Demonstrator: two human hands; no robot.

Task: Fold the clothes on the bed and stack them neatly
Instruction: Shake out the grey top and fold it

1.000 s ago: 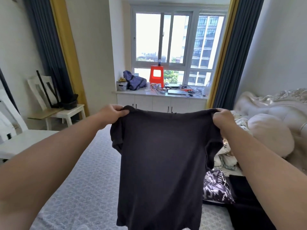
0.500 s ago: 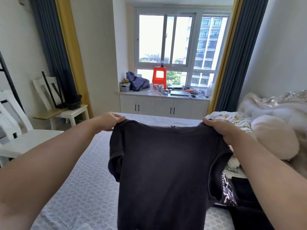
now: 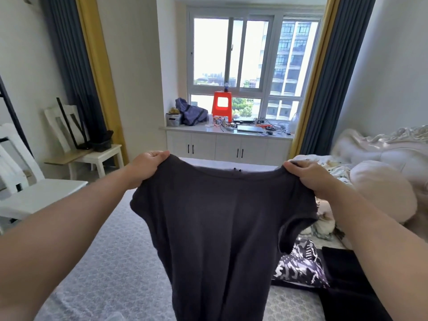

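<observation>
the shirt hangs in the air over the bed, stretched between two hands. the left hand grips one shoulder, the right hand grips the other, fingers curled into the cloth. it looks like the spreading step: the shirt is held up flat and facing away, ready to be laid down. next it wants lowering onto the bare grey part of the bed, smooth, before the sleeves go in. other clothes lie at the right, a patterned piece and something black, possibly already folded, hard to say. against half a second ago the shirt sits a touch higher and is spread wider, the neckline pulled straighter.
</observation>
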